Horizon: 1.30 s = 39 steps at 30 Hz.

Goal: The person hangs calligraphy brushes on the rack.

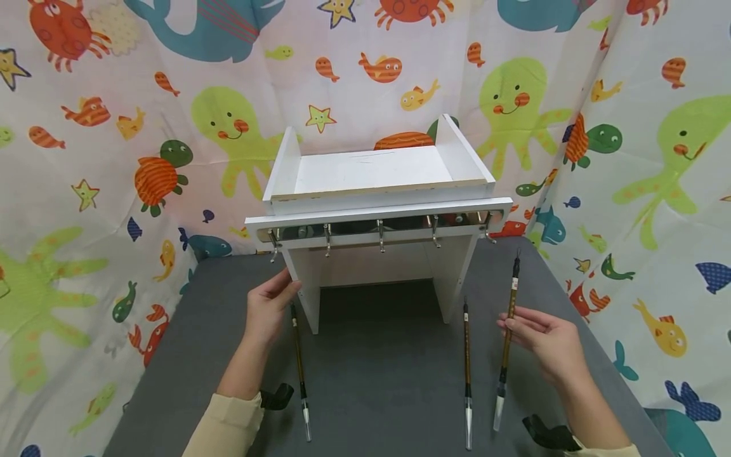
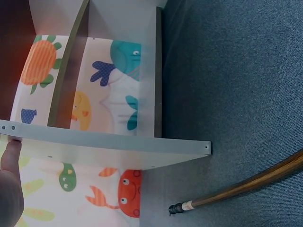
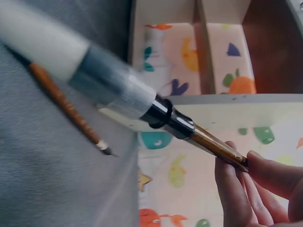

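A white shelf rack stands on the grey table, a row of metal hooks across its front. My left hand touches the outer side of the rack's left panel near its front edge. In my right hand a calligraphy brush is pinched between thumb and fingers. Its white tip sits under a clear cap at the lower end, apart from the rack. Two similar brushes lie on the table: one brush beside my left forearm, another brush left of the held one.
The grey table spreads out before and around the rack. A cloth curtain printed with sea animals hangs behind and at both sides. Black straps circle both wrists.
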Motion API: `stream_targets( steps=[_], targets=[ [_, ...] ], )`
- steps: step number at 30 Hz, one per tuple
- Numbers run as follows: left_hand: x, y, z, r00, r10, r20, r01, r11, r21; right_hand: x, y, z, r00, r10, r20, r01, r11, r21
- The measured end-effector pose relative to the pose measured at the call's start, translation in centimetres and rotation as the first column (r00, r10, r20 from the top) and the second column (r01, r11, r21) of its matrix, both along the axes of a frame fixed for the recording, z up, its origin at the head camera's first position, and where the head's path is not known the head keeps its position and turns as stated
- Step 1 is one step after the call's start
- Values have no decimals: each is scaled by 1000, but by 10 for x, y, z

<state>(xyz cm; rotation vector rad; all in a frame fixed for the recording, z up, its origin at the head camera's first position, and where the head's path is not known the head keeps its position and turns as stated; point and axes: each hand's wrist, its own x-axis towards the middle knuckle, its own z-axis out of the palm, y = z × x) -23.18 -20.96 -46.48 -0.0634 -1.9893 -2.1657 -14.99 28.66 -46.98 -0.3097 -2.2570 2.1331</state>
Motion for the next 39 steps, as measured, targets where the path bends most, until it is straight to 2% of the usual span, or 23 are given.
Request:
stream_targets(
  steps=[3, 6, 16, 22, 28, 34, 39],
  targets=[
    [-1, 0, 0, 1000, 4, -8, -4, 1000, 15, 4, -4, 11, 998, -18, -55, 14, 998, -67],
    [-1, 0, 0, 1000, 7, -9, -7, 1000, 22, 8, -9, 21, 994, -33, -99, 24, 996, -90],
    [0, 1, 0, 1000, 6, 9, -6, 1000, 14, 21, -26, 44, 969, -63, -241, 51, 997, -53],
    [-1, -1, -1, 1000, 8, 13, -8, 1000, 8, 30, -37, 62, 956, -59, -287, 56, 998, -19],
    [0, 0, 0, 1000, 13, 9, -13, 1000, 19, 37, -49, 74, 937, 10, -348, 3, 999, 37],
    [1, 1, 2, 1000, 11, 3, -11, 1000, 18, 41, -64, 77, 926, 159, -343, -110, 982, 156],
    [0, 1, 1, 1000, 7, 5, -7, 1000, 18, 41, -78, 77, 912, 234, -336, -200, 971, 134]
  ],
)
